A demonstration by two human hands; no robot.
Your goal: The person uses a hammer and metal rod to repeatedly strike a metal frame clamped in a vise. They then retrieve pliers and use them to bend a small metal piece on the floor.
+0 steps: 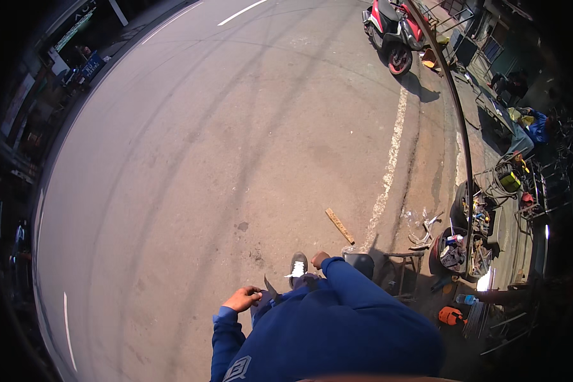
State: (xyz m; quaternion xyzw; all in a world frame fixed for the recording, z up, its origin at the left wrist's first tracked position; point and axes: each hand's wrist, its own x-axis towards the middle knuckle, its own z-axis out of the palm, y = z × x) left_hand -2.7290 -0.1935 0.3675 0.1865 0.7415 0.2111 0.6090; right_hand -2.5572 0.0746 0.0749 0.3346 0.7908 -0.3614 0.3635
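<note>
At the roadside, seen from the head view, the person's left hand [243,298] hangs beside a dark strap [270,288] at the front of the body; whether its bent fingers meet or touch the strap cannot be told. The right hand [319,260] looks curled near a dark tub [361,262], but whether its grip is closed on anything cannot be told either.

The likeliest trouble is underfoot: a wooden strip [339,226] lies on the asphalt [235,159] ahead of the sneaker [298,266], and a step onto it could roll or slide the foot. Swinging right, the blue sleeve [356,280] might snag on the metal stand [409,270], or a leg could knock the tub. The loose strap end could also catch on a passing hand.
</note>
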